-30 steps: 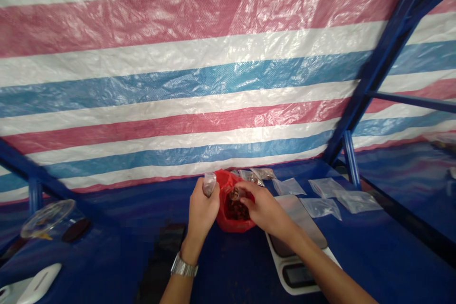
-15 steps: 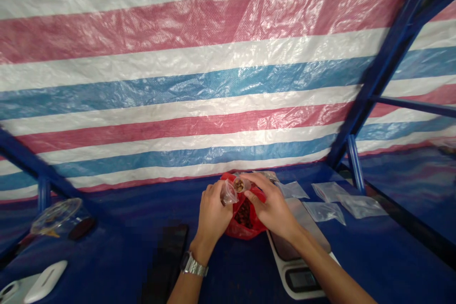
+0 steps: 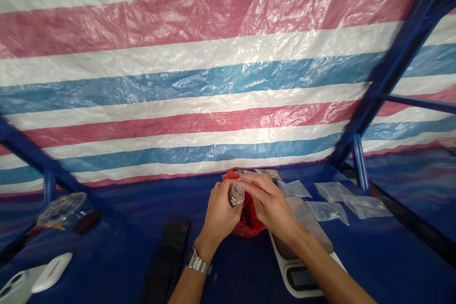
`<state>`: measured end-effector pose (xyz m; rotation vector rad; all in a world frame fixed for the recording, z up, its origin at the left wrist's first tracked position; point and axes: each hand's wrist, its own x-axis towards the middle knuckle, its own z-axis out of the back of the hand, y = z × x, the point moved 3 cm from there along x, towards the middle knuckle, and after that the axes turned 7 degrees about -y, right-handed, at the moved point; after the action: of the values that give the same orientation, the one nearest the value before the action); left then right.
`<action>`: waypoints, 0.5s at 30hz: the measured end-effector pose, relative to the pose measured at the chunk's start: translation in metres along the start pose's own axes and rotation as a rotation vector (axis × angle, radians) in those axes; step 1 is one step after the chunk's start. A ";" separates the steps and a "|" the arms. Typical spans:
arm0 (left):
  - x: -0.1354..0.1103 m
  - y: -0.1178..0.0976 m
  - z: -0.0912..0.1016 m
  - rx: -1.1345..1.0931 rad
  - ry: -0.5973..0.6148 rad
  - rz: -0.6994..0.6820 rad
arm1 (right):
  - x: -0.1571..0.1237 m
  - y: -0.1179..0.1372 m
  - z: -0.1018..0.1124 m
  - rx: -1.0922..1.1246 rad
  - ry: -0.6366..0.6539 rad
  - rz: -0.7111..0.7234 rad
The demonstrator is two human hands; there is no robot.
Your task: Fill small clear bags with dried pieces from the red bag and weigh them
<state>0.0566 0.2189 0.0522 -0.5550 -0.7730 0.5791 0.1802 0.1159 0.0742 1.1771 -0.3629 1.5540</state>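
My left hand (image 3: 221,210), with a metal watch at the wrist, is closed around a small clear plastic bag (image 3: 236,194) with its mouth up. My right hand (image 3: 272,203) is closed just over the bag's mouth, fingers bent down. The small clear cup in it is mostly hidden behind the fingers. Below both hands lies an open red plastic bag (image 3: 251,229) holding dark brown pieces. A kitchen scale (image 3: 313,228) with a metal plate sits beneath my right forearm.
Several flat clear bags (image 3: 327,211) lie to the right of the scale. At left are a clear plastic tub (image 3: 66,211), a white earbud case (image 3: 52,273) and a phone (image 3: 16,289). A black flat object (image 3: 171,261) lies left of my left forearm. Blue frame bars (image 3: 381,76) stand before a striped tarp.
My right hand has tipped the small cup of brown bits over the mouth of the clear bag, hiding its contents. The camera view has shifted slightly.
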 end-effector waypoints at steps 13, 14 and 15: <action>0.004 0.008 0.018 0.137 -0.008 0.342 | 0.001 0.001 0.010 -0.014 0.443 -0.204; 0.003 0.008 0.017 0.164 0.045 0.349 | -0.003 -0.001 0.008 -0.046 0.503 -0.225; 0.002 0.007 0.015 0.190 0.099 0.352 | -0.006 -0.002 0.005 -0.085 0.543 -0.245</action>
<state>0.0439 0.2291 0.0576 -0.5429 -0.5213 0.9324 0.1836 0.1095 0.0707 0.6656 0.0738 1.5519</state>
